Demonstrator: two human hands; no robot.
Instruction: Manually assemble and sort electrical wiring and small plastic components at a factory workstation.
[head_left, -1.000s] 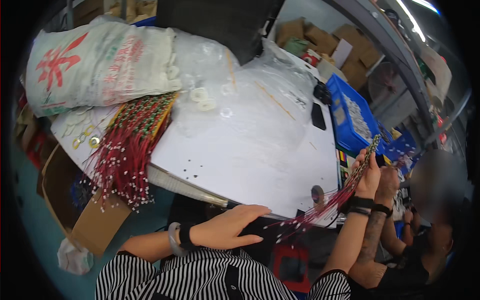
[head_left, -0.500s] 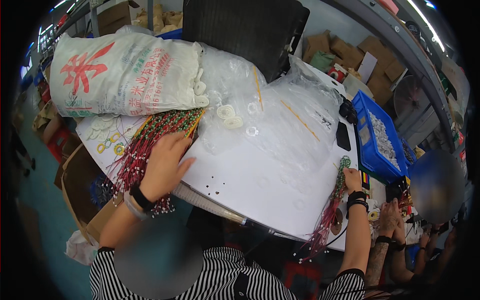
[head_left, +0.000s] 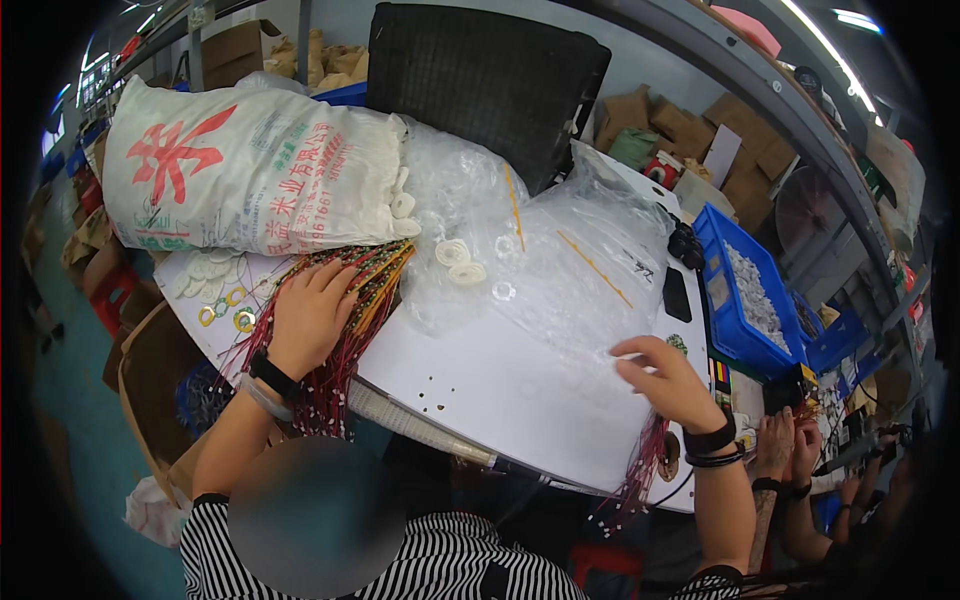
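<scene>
My left hand [head_left: 312,315] lies over a large pile of red wires [head_left: 370,335] with small white connectors and green and yellow parts, its fingers stretched out and flat on the pile. At the right side of the white table [head_left: 500,390], my right hand [head_left: 665,378] is open, thumb and fingers apart, with nothing in it. Beneath and beside that hand lies a smaller bundle of red wires [head_left: 640,470]; its green end is mostly hidden by the hand. The white connectors of both bundles hang over the table's front edge.
A white woven sack [head_left: 250,165] and clear plastic bags [head_left: 590,260] cover the table's far side. White coils [head_left: 453,253] rest on the plastic. At right stand a phone [head_left: 677,295] and a blue bin [head_left: 750,330] of small white parts. A co-worker's hands [head_left: 775,445] are beyond.
My right hand has let go of the smaller wire bundle and moved left with its fingers opened. The bundle now lies on the table. My left hand has shifted slightly left on the pile.
</scene>
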